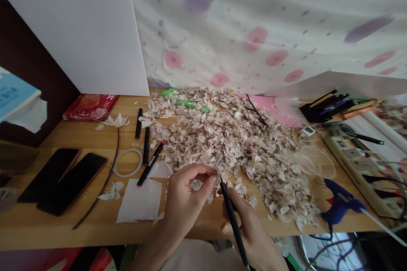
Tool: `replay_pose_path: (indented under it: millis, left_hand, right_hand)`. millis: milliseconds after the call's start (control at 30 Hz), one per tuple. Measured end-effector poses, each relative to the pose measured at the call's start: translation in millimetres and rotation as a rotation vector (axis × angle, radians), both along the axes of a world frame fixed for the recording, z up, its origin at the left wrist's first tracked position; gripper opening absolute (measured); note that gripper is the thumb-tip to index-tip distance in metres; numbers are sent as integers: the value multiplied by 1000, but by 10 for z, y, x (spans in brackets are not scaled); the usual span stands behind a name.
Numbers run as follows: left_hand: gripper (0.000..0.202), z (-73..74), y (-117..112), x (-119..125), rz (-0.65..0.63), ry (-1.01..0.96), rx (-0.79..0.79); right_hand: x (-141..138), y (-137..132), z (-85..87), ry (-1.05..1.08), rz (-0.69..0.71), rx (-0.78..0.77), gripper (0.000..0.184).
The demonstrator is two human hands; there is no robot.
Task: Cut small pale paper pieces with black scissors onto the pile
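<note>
View: head camera, looking down on a wooden bench top [70,135]
Left hand [187,192]: curled, a pale flake [196,185] in the hollow of the fingers; whether it is pinched, I cannot tell
Right hand [251,237]: grasping a slim black-handled tool [232,216] like a pen, its thin metal tip over the heap's edge
Heap: pale petal-like flakes [241,148], on the bench just ahead of both hands
Handling: flakes seem light, thin and fragile; best taken singly by an edge
Nearby: white paper sheet [139,201], black markers [146,146], blue glue gun [341,203]

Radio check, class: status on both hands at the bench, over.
Right hand gripping black-handled metal-tipped tool. Left hand curled above pale flake. Pile of pale flakes directly ahead.
</note>
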State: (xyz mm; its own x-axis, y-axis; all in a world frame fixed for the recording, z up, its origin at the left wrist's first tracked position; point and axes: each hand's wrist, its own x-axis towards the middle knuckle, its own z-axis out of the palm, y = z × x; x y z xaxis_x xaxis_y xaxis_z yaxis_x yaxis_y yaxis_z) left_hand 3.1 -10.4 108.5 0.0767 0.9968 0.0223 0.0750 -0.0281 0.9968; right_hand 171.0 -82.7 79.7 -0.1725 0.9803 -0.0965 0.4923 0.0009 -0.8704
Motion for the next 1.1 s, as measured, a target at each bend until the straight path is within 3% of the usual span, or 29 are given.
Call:
replay_pose_path:
  millis: [767, 1000, 1100]
  left_hand:
    - [9, -18, 18, -89, 16, 57, 23]
    - [8, -33, 1, -93, 9, 19, 8]
    - [5, -51, 2, -62, 12, -91, -63]
  right_hand:
    - [5, 39, 41, 52, 18, -139, 52]
    - [59, 57, 26, 37, 13, -142, 63]
    - [77, 42, -31, 68, -25, -79, 67]
